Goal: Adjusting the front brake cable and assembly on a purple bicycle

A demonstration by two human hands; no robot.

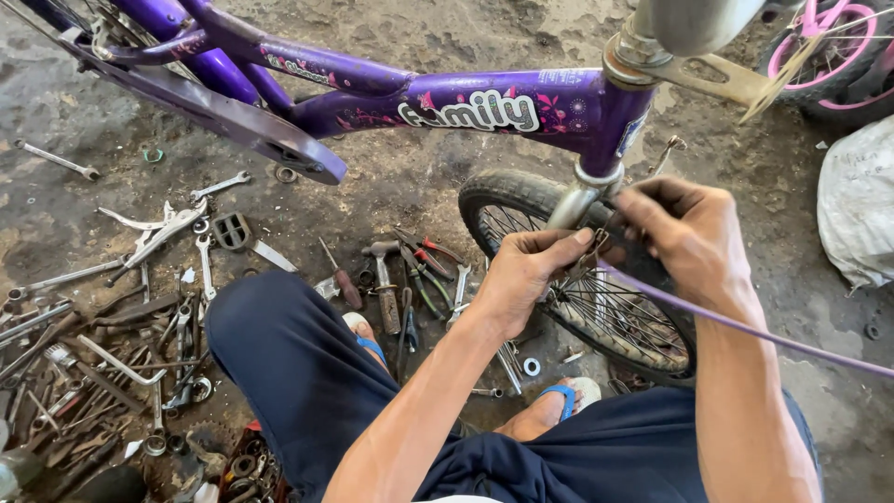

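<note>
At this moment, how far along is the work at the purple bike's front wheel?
Done: the front wheel sits in the fork of the purple bicycle frame. In hand: the left hand and right hand work together at the brake by the fork, where a purple cable ends. Left: the cable trails loose to the right, and pliers and wrenches lie spread on the ground.

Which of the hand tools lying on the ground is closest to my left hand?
The red-handled pliers, just left of the front wheel, lie closest to your left hand. The hammer and screwdriver sit farther left, and the wrench pile farther still.
</note>
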